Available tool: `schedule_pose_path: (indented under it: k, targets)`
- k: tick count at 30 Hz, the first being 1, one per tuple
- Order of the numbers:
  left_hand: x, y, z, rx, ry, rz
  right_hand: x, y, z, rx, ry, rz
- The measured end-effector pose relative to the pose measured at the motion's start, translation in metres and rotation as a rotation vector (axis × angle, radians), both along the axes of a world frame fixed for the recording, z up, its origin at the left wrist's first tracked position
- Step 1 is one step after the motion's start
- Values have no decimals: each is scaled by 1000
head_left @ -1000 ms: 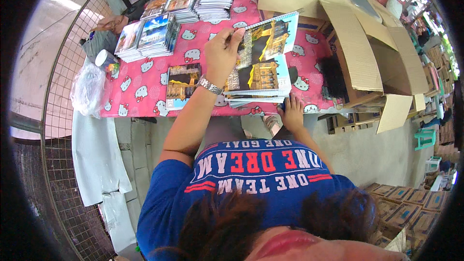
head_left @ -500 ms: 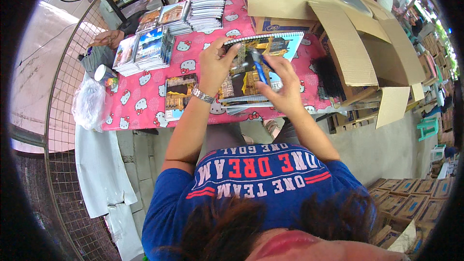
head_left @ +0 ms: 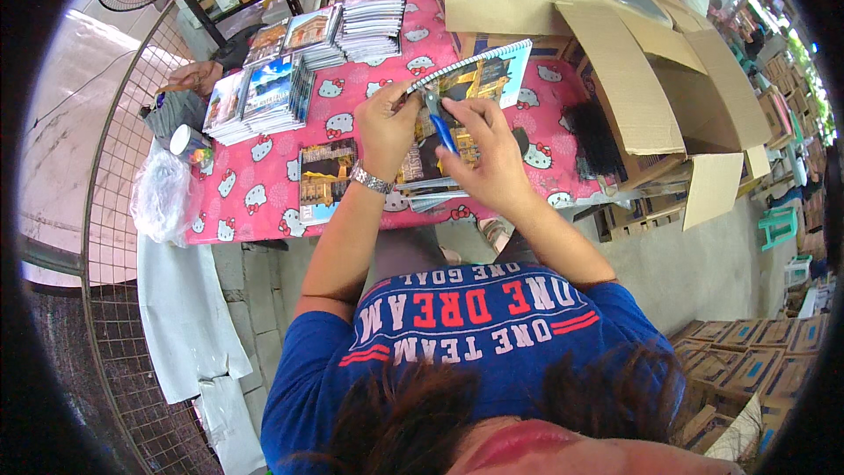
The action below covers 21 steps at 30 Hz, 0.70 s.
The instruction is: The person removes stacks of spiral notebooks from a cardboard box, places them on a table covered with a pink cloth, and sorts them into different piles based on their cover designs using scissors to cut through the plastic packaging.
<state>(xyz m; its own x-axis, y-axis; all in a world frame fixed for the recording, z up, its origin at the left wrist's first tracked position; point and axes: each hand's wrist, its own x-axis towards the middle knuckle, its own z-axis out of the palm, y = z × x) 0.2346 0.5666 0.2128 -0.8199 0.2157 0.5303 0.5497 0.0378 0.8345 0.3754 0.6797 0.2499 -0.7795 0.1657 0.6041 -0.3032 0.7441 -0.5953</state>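
Observation:
My left hand (head_left: 389, 134), with a metal watch at the wrist, is closed on the left end of a spiral-bound notebook (head_left: 482, 79) with a dark and yellow building cover. The notebook is tilted up, a white coil along its far edge. My right hand (head_left: 489, 151) grips blue-handled pliers (head_left: 441, 130). Their metal jaws are at the coil's left end, close to my left fingers; whether they touch the wire I cannot tell. Beneath my hands lie more notebooks (head_left: 413, 178), partly hidden. A similar notebook (head_left: 327, 178) lies flat left of my left wrist.
Several stacks of notebooks (head_left: 374, 13) stand at the table's far left. A white cup (head_left: 186, 141) and a clear plastic bag (head_left: 164, 193) sit at the left edge. Dark coils (head_left: 591, 141) lie at the right, beside an open cardboard box (head_left: 703, 105). Pink patterned cloth (head_left: 338, 119) covers the table.
My right hand and the pliers have moved left along the coil toward my left hand. The notebook's right end has swung up and to the left.

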Motion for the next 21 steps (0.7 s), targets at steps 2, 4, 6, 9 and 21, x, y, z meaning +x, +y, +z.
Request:
schedule_pose_path:
  k: [2,4,6,9,21]
  targets:
    - [0,-1,1,-4,4,11,0,-3,0,75,69,-29]
    - [0,0,-1,54,-45,-17,0,-2,1,22,77,-5]
    - [2,-2,0,34,72,7,-2,0,-1,57,52,8]
    - [-1,0,-4,24,145,26,-6,9,-4,-659,-329,282]
    - [-40,-147,-72,533,-455,269,33,102,-90,-609,-222,-224]
